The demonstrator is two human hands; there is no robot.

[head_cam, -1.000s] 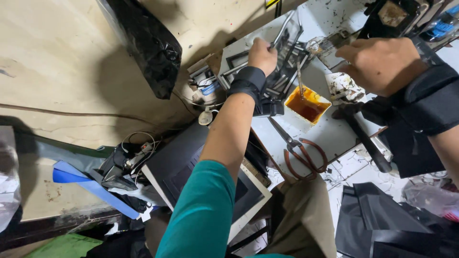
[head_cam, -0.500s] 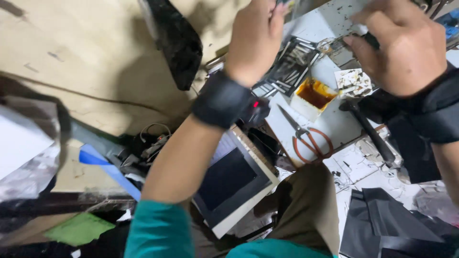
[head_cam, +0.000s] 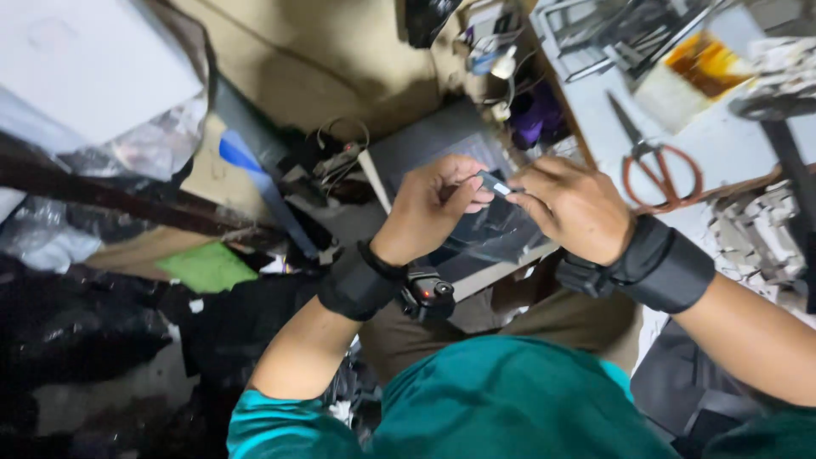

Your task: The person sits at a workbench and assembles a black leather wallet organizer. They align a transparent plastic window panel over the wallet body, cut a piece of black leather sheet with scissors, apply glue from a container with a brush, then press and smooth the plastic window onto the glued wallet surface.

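Observation:
My left hand (head_cam: 433,202) and my right hand (head_cam: 571,204) meet close to my chest, above a dark flat screen panel (head_cam: 442,149). Between the fingertips of both hands sits a small thin grey piece (head_cam: 493,183), pinched from each side. What the piece is I cannot tell. Both wrists wear black bands, and a small black device with a red light (head_cam: 429,291) hangs at my left wrist. My teal sleeves fill the bottom of the view.
On the white worktop at the upper right lie red-handled scissors (head_cam: 659,166), a white tub of orange paste (head_cam: 693,68) and a pile of metal tools (head_cam: 612,30). A blue strip (head_cam: 242,157), tangled wires (head_cam: 340,153) and a green scrap (head_cam: 208,265) lie to the left.
Both hands have come down from the tool pile at the worktop to in front of my chest. They now pinch a small grey piece together.

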